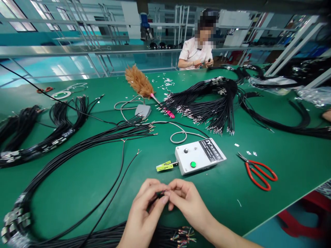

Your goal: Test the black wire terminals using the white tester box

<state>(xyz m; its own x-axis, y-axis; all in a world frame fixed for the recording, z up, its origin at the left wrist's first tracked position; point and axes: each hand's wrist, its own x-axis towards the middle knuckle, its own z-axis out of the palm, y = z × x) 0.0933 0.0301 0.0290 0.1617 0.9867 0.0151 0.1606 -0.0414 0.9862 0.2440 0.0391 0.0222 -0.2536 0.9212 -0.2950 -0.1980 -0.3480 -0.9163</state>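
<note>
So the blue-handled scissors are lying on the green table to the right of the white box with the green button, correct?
Not quite: the scissors have red handles, not blue. The head view shows them lying on the green table, to the right of the white box with the green button.

The table [77, 179] had a matt green covering. The cables [85, 144] were black with a dull plastic sheath — the scissors [258, 172] had glossy red plastic handles and metal blades.
</note>
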